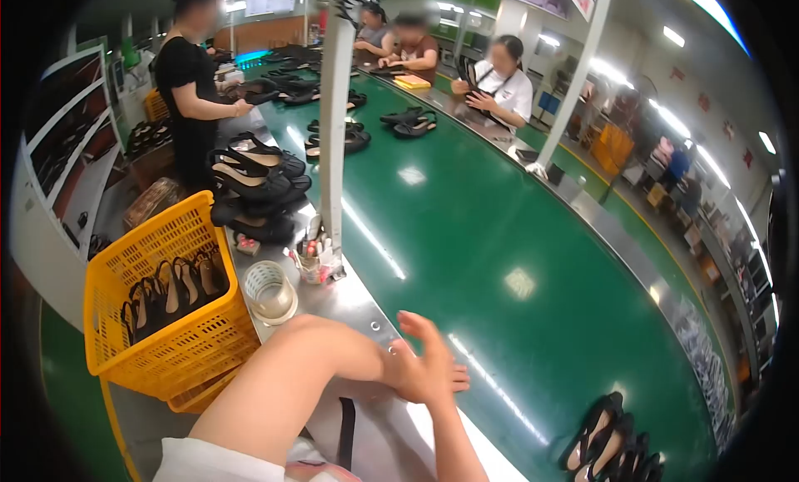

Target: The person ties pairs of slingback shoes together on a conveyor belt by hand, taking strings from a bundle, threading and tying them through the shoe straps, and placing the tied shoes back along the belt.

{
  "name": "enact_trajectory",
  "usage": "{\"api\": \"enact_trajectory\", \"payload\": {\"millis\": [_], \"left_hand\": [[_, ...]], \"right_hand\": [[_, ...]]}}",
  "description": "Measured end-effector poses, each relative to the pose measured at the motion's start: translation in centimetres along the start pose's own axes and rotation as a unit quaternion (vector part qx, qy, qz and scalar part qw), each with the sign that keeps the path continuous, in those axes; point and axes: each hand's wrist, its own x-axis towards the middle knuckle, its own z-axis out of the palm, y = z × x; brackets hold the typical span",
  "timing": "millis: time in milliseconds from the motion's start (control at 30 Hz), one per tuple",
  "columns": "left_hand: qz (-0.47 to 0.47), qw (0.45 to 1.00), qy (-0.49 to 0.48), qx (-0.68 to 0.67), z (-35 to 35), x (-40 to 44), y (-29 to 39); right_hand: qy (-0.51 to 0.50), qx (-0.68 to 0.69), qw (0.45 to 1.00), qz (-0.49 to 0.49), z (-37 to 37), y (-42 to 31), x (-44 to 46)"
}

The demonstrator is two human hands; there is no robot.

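My left arm reaches over the metal ledge from the lower left. My left hand [460,379] is mostly hidden behind the other; only its outstretched fingers show at the right, with nothing seen in them. Crossing in front of it, my right hand [424,365] is raised with thumb and fingers apart, holding nothing. Both are above the near edge of the green belt [474,274]. Below the arms, a black strap [346,432] lies over the metal surface. No shoe touches either hand.
Black shoes stand at the lower right [612,440] and are piled on the left ledge [258,178]. A yellow crate [175,357] holds more shoes. Nearby are a round container [270,292], a cup of tools [316,261] and a white post [334,132]. Several people work beyond.
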Motion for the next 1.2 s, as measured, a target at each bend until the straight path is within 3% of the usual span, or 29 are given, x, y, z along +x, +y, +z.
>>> {"api": "enact_trajectory", "payload": {"millis": [33,67,100,167,233,333,400,533,600,733,833,900,967,1033,1067,1100,1200], "left_hand": [[0.043,0.940,-0.041,0.337,-0.2,0.5,-0.8],[-0.020,0.938,-0.106,0.330,-1.7,1.0,2.1],[-0.023,0.937,-0.102,0.334,-1.7,0.8,1.9],[-0.020,0.955,-0.027,0.296,-1.1,0.5,1.1],[-0.030,0.953,-0.033,0.300,-0.8,0.4,0.8],[-0.047,0.949,-0.048,0.307,-1.0,0.6,0.3],[-0.060,0.948,-0.054,0.307,-0.6,0.3,-0.7],[-0.058,0.958,-0.004,0.279,0.1,0.1,-2.6],[-0.049,0.970,0.005,0.240,0.1,0.0,-3.1],[-0.029,0.987,0.030,0.153,1.4,-0.2,-3.7],[-0.016,0.995,0.041,0.092,1.7,-0.5,-3.8],[-0.015,0.996,0.045,0.076,1.3,-0.8,-3.6],[0.053,0.955,0.032,0.290,0.0,-0.5,-2.0],[0.006,0.947,-0.016,0.322,-0.5,0.4,-0.3],[-0.039,0.934,-0.064,0.349,-0.6,0.8,0.5],[-0.028,0.935,-0.061,0.349,-0.8,1.1,1.1],[0.016,0.931,-0.028,0.364,-0.4,1.0,1.0]], "right_hand": [[-0.002,-0.033,0.998,-0.048,2.3,1.8,-0.5],[-0.096,0.019,0.995,0.017,2.9,3.0,-0.8],[-0.189,0.069,0.976,0.084,3.4,4.3,-1.1],[-0.234,0.033,0.968,0.086,3.0,5.0,-0.7],[-0.276,-0.004,0.957,0.093,3.0,6.0,0.0],[-0.338,0.045,0.929,0.146,3.4,6.3,1.7],[-0.352,0.116,0.876,0.307,3.0,3.5,2.6],[-0.386,0.174,0.846,0.322,2.9,5.8,3.5],[-0.458,0.276,0.798,0.279,2.3,8.3,3.7],[-0.453,0.422,0.747,0.242,1.3,8.4,2.3],[-0.479,0.400,0.761,0.176,0.5,5.8,2.2],[-0.458,0.333,0.806,0.170,0.3,4.2,1.8],[-0.432,0.263,0.848,0.161,0.2,3.1,1.6],[-0.416,0.227,0.866,0.157,0.7,3.2,1.2],[-0.366,0.136,0.914,0.114,1.2,3.7,0.6],[-0.310,0.042,0.947,0.071,1.6,4.1,0.1],[-0.239,-0.022,0.970,0.022,1.8,4.0,-0.7]]}}
